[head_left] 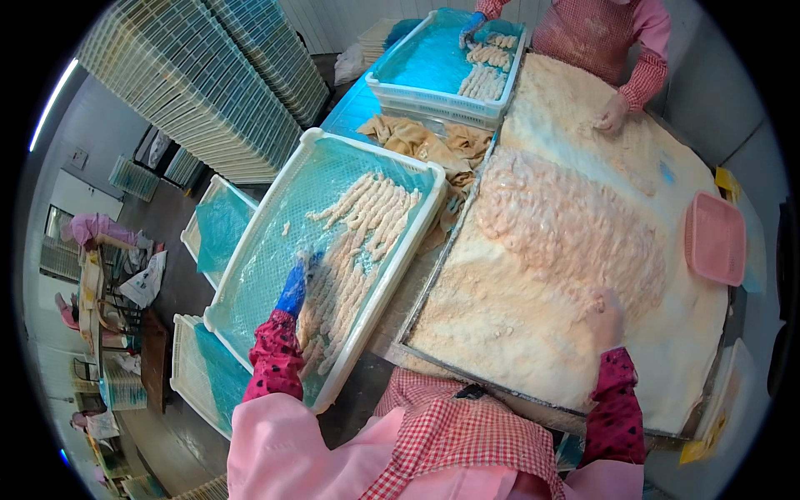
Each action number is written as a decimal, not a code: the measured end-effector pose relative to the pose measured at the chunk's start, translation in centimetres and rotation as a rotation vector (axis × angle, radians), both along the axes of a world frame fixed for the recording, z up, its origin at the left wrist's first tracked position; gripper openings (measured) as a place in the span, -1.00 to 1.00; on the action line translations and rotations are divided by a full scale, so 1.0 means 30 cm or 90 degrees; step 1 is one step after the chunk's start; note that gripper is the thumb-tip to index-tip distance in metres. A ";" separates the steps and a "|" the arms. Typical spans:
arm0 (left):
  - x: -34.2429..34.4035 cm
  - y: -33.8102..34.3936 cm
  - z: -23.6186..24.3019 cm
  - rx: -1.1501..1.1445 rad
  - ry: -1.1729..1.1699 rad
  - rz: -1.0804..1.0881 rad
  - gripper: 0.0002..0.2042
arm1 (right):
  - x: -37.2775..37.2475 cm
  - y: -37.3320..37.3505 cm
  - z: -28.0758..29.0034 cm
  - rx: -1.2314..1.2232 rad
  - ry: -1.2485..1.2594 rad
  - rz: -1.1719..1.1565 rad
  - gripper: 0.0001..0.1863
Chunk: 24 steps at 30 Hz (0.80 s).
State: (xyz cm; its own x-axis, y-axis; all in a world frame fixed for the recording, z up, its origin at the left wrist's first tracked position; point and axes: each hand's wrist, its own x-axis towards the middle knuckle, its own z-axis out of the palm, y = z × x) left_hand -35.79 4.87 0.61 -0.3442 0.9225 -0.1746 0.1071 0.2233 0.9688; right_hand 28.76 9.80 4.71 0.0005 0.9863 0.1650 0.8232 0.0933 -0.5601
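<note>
My left hand (295, 283), in a blue glove dusted with flour, is over a white crate (218, 310) lined with blue-green plastic. Its fingertips are beside rows of flour-coated meat strips (336, 287); whether they grip one is unclear. My bare right hand (606, 318) is down at the near edge of a heap of pale raw meat pieces (567, 218), on a table spread with breading flour (492, 325). Motion smears its fingers, so their hold cannot be made out. More coated strips (375, 208) lie in the crate's far part.
Across the table, a co-worker's bare hand (612, 114) touches the flour; their gloved hand (472, 30) is over another lined crate (417, 62). Brown cloths (412, 137) lie between the crates. A pink basket (715, 238) sits at the right edge. Stacked crates (192, 92) stand left.
</note>
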 end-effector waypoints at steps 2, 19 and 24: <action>0.052 -0.018 0.112 -0.094 -0.027 -0.024 -0.46 | 0.021 -0.007 0.040 -0.011 0.145 -0.078 -0.75; 1.171 0.011 0.077 0.234 0.463 -0.642 -0.47 | -0.165 -0.376 -0.029 -0.035 -0.024 0.068 -0.67; 1.246 0.056 0.038 0.205 0.474 -0.703 -0.53 | -0.133 -0.356 0.103 0.009 0.164 -0.116 -0.60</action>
State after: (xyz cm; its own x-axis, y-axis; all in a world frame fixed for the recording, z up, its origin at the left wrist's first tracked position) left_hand 1.58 6.55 1.76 0.6732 0.7395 -0.0008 0.5936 -0.5397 0.5970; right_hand 24.76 -0.89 7.79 0.2212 0.9635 0.1507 0.6584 -0.0335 -0.7519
